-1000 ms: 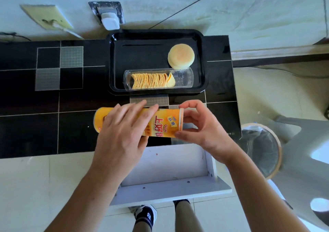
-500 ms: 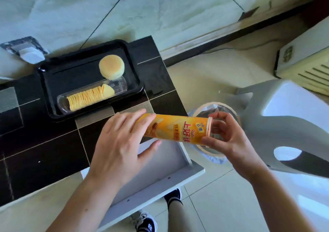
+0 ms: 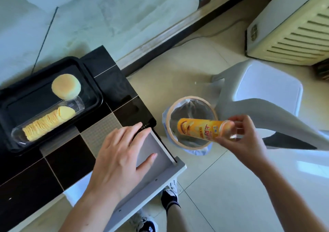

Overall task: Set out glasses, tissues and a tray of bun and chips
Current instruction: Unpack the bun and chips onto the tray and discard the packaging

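An orange chip can lies sideways in the air above a round waste bin. My right hand grips the can by its open right end. My left hand hovers flat, fingers spread, over the table's front right corner and holds nothing. On the black tray at the left lie a round pale bun and a clear plastic sleeve with a row of chips. No glasses or tissues are in view.
The tray sits on a black tiled table. A white drawer stands pulled out under its front right corner. A white plastic stool is to the right of the bin, a white vented appliance at the back right.
The chip can went right, off the table to above the bin, carried by my right hand alone. My left hand let go of it and stayed over the table corner. The view swung right.
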